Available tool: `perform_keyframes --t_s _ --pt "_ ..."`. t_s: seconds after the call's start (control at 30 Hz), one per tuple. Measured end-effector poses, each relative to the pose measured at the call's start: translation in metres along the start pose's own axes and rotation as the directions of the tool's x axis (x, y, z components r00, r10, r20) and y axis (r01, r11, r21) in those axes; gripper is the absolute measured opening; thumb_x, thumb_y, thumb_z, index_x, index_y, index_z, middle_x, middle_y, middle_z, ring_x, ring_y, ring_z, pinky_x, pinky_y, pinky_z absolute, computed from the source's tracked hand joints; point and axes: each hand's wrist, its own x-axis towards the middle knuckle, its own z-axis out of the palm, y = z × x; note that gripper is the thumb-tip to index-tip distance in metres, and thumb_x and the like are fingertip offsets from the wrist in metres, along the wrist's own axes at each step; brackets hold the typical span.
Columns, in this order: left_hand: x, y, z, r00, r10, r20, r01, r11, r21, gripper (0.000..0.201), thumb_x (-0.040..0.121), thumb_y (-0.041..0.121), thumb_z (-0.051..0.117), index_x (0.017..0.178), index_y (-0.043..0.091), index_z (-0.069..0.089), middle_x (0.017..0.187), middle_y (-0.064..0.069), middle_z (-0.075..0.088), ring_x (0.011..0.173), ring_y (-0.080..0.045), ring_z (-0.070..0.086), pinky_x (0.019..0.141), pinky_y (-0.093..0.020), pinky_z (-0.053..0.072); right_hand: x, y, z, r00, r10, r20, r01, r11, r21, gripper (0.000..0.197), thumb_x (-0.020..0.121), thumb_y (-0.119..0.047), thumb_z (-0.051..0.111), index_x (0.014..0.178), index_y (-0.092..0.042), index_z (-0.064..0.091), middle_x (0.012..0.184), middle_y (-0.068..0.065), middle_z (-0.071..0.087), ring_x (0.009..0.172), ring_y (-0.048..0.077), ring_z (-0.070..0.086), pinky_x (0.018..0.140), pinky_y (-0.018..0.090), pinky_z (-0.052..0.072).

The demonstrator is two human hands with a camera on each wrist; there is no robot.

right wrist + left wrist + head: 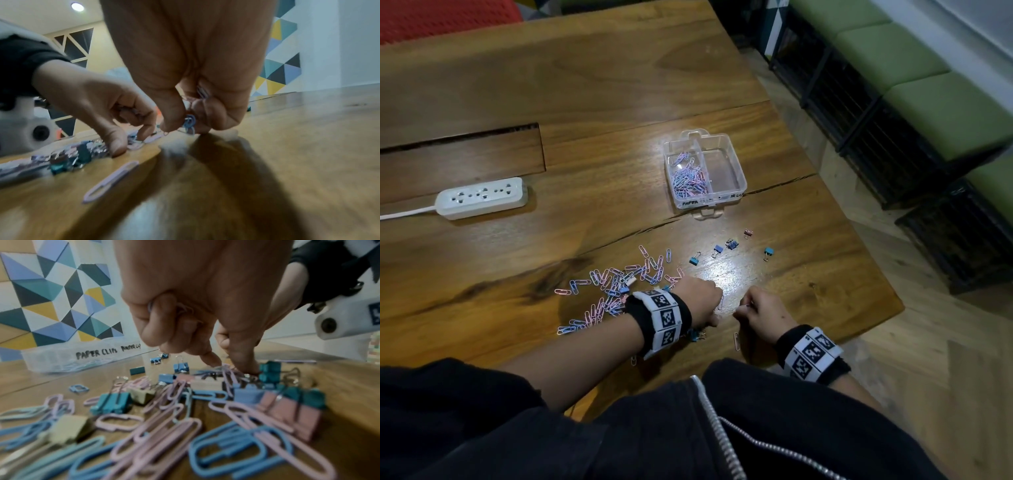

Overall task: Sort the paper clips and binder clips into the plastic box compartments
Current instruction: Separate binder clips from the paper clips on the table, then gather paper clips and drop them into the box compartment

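A clear two-compartment plastic box (736, 171) stands mid-table; its left compartment holds pink and blue paper clips (688, 180), its right one looks empty. A loose pile of paper clips (616, 284) mixed with binder clips (111, 404) lies near the front edge. My left hand (700, 298) is curled round several paper clips, and its forefinger and thumb pinch a pink clip (227, 374) on the wood. My right hand (758, 313) is curled round a bunch of clips (190, 124) just above the table.
Several binder clips (722, 251) lie scattered between the hands and the box. A white power strip (482, 197) sits at the left. One pink paper clip (111, 181) lies alone near the front edge. The table's right edge drops off beside green benches (928, 102).
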Motion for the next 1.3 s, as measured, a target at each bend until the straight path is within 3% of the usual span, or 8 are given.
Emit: perform_keyframes --t_s 0.3,0.47,0.57,0.63,0.93,1.07,1.17,1.3 --pt "-0.012 -0.016 0.003 0.997 -0.072 -0.040 0.047 0.900 -0.432 0.041 0.097 0.041 0.032 0.104 0.008 0.054 0.092 -0.005 0.057 0.081 -0.017 0.051 0.077 -0.029 0.046 0.013 -0.014 -0.029 0.987 0.000 0.159 -0.075 0.881 0.467 0.016 0.084 -0.003 0.056 0.076 -0.015 0.050 0.076 0.001 0.052 0.067 0.013 0.051 0.067 0.024 0.046" --pt "-0.013 -0.056 -0.020 0.962 -0.263 0.079 0.119 0.144 -0.982 0.027 0.099 0.027 0.030 0.083 0.013 0.046 0.073 0.000 0.045 0.059 -0.012 0.042 0.051 -0.019 0.035 0.035 -0.061 -0.052 0.980 -0.066 0.189 -0.046 0.844 0.535 0.021 0.092 -0.005 0.041 0.079 -0.015 0.055 0.075 -0.004 0.050 0.057 0.006 0.039 0.052 0.017 0.032" --pt "-0.012 -0.080 -0.028 0.947 -0.255 0.198 0.073 -0.430 -0.900 0.030 0.096 0.020 0.033 0.066 0.017 0.039 0.049 0.007 0.041 0.031 -0.003 0.028 0.030 -0.011 0.018 0.068 -0.091 -0.066 0.983 -0.033 0.181 -0.073 0.831 0.552 0.025 0.095 -0.008 0.036 0.075 -0.009 0.051 0.066 0.000 0.044 0.054 0.010 0.034 0.051 0.020 0.031" --pt "-0.012 -0.095 -0.031 0.940 -0.244 0.239 0.057 -0.578 -0.814 0.026 0.094 0.016 0.033 0.070 0.014 0.042 0.047 0.006 0.042 0.028 -0.002 0.028 0.024 -0.011 0.017 0.093 -0.111 -0.074 0.988 -0.010 0.154 -0.082 0.812 0.577 0.024 0.095 -0.011 0.037 0.074 -0.008 0.050 0.066 0.002 0.045 0.054 0.011 0.038 0.052 0.021 0.033" --pt "0.007 -0.132 -0.076 0.880 -0.257 0.399 0.020 -0.820 -0.573 0.030 0.098 0.023 0.032 0.080 0.003 0.046 0.068 -0.006 0.045 0.060 -0.015 0.047 0.045 -0.023 0.052 0.166 -0.156 -0.074 0.999 -0.016 0.041 -0.009 0.831 0.556 0.012 0.091 -0.021 0.046 0.088 -0.015 0.056 0.081 0.002 0.054 0.068 0.014 0.055 0.061 0.029 0.048" --pt "0.021 -0.136 -0.108 0.897 -0.284 0.338 -0.028 -0.800 -0.599 0.048 0.095 0.035 0.038 0.124 -0.003 0.037 0.112 -0.019 0.051 0.099 -0.027 0.054 0.083 -0.034 0.049 0.152 -0.144 -0.071 0.994 -0.066 -0.084 0.097 0.887 0.452 0.033 0.094 -0.023 0.038 0.103 0.003 0.057 0.111 0.020 0.057 0.098 0.031 0.055 0.094 0.045 0.045" --pt "0.033 -0.136 -0.122 0.910 -0.290 0.296 -0.083 -0.827 -0.557 0.073 0.089 0.045 0.043 0.145 0.005 0.020 0.148 -0.017 0.030 0.134 -0.033 0.035 0.111 -0.045 0.030 0.129 -0.121 -0.072 0.990 -0.048 -0.131 0.110 0.851 0.514 0.021 0.093 -0.007 0.039 0.104 -0.002 0.055 0.104 0.013 0.057 0.082 0.017 0.055 0.076 0.030 0.049" --pt "0.031 -0.126 -0.133 0.906 -0.347 0.244 -0.172 -0.826 -0.537 0.074 0.092 0.045 0.039 0.147 0.005 0.010 0.146 -0.014 0.029 0.138 -0.034 0.026 0.111 -0.047 0.022 0.090 -0.080 -0.068 0.997 -0.039 -0.067 0.067 0.868 0.491 0.018 0.091 0.000 0.039 0.098 -0.003 0.056 0.085 0.001 0.055 0.072 0.012 0.051 0.060 0.016 0.046"
